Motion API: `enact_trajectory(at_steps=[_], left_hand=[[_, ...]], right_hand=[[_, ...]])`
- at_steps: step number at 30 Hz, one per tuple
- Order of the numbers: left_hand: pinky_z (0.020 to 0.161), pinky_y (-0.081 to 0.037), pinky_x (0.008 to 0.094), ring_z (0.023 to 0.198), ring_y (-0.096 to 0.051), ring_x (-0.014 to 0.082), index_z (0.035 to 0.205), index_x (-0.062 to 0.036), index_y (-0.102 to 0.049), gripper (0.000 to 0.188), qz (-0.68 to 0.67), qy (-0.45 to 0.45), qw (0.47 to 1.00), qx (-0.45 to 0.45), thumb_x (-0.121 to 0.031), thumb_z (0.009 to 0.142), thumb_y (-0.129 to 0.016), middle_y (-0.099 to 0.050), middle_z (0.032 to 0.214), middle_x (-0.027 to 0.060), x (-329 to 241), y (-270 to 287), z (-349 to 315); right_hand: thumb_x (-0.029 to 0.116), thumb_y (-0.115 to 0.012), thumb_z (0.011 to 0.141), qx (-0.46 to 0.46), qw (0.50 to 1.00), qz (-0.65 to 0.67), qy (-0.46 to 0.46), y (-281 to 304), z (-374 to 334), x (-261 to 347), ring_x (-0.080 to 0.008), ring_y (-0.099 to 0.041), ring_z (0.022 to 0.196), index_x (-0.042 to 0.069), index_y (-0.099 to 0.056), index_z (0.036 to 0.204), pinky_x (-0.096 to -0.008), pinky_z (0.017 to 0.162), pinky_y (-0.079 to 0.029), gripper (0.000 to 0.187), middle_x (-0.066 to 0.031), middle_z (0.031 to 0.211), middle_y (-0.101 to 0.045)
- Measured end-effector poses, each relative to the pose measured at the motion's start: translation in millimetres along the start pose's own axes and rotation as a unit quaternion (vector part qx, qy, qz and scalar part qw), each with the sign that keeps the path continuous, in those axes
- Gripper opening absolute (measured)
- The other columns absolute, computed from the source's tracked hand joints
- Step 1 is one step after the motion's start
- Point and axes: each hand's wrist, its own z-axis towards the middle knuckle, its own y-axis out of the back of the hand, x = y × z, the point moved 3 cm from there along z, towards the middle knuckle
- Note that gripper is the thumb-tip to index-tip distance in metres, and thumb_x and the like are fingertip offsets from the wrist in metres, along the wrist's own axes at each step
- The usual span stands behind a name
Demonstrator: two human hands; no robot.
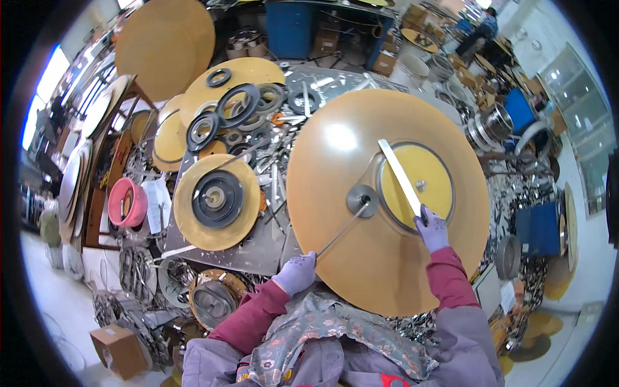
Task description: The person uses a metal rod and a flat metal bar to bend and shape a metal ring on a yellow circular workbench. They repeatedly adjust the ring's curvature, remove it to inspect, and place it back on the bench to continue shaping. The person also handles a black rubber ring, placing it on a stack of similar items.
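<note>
While both your hands are full: ring stage at the large disc, judged mid-step

Where your left hand (298, 273) sits at the disc's near edge, its fingers are closed round a thin grey metal rod (340, 232). The rod slants up to a grey cone-topped round piece (356, 193) lying over the large tan disc (351, 264). Your right hand (432, 231) has its fingers closed on the lower end of a flat, silver-white strip (400, 178); the strip lies slantwise across the yellow round centre plate (429, 168), its far end crossing the plate's rim.

Progress: a thin grey ring (452, 188) already encircles the centre plate, on the large disc, right of the cone-topped piece. You appear partway through; with rod and strip both in hand, neither looks finished with. Releasing the strip and freeing the ring would seem to remain. Whether the ring is complete: cannot tell.

Surroundings: left of you, on the grey surface (255, 248), a smaller tan disc (187, 200) bears a black round hub (227, 211). Beyond it lie black and grey rings (253, 102), with loose silver metal scraps beside them.
</note>
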Motion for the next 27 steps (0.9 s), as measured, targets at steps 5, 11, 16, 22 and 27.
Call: enact_trajectory(at_steps=[5,11,16,22,27], left_hand=[[0.072,-0.051,0.0463,0.084,-0.066,0.0374,0.097,0.0014,-0.05,0.016,-0.013,0.006,1.0,0.011,-0.011,0.086,-0.049,-0.066,0.086,0.0229,-2,3,-6],[0.065,-0.05,0.0459,0.073,-0.065,0.0355,0.095,-0.0004,-0.049,0.015,0.002,0.007,1.0,-0.02,-0.011,0.084,-0.049,-0.064,0.076,0.0189,-2,-11,-21],[0.058,-0.05,0.0433,0.061,-0.062,0.0317,0.097,-0.004,-0.046,0.017,-0.016,-0.113,0.978,-0.174,-0.011,0.083,-0.051,-0.06,0.07,0.012,-2,-32,-21],[0.068,-0.051,0.0493,0.075,-0.065,0.0388,0.098,-0.0027,-0.049,0.021,-0.032,0.071,0.997,-0.006,-0.018,0.085,-0.054,-0.065,0.077,0.022,-2,-16,-14],[0.069,-0.049,0.052,0.077,-0.064,0.0423,0.095,-0.0012,-0.051,0.018,-0.034,0.057,0.998,0.009,-0.017,0.087,-0.052,-0.064,0.078,0.0258,-3,-5,-11]], right_hand=[[0.028,-0.065,0.083,-0.011,0.988,0.11,0.111,8,30,79,-0.0314,-0.064,0.09,0.003,-0.057,0.121,-0.0393,0.082,-0.049,0.047,-0.0192,0.1,-0.065],[0.013,-0.059,0.083,0.055,0.923,0.228,0.305,-73,117,303,-0.0272,-0.066,0.089,0.005,-0.066,0.107,-0.037,0.081,-0.05,0.027,-0.0162,0.097,-0.067],[0.009,-0.056,0.075,0.008,0.88,0.159,0.447,-202,179,429,-0.0324,-0.058,0.107,0.006,-0.056,0.119,-0.0413,0.092,-0.046,0.045,-0.0202,0.118,-0.058],[0.007,-0.05,0.085,0.142,0.925,0.091,0.341,-188,157,457,-0.0313,-0.062,0.101,0.012,-0.058,0.112,-0.0414,0.086,-0.048,0.029,-0.0143,0.107,-0.064],[0.007,-0.05,0.081,0.064,0.922,0.058,0.378,-101,171,317,-0.0325,-0.063,0.087,0.011,-0.058,0.104,-0.0423,0.076,-0.049,0.025,-0.014,0.092,-0.064]])
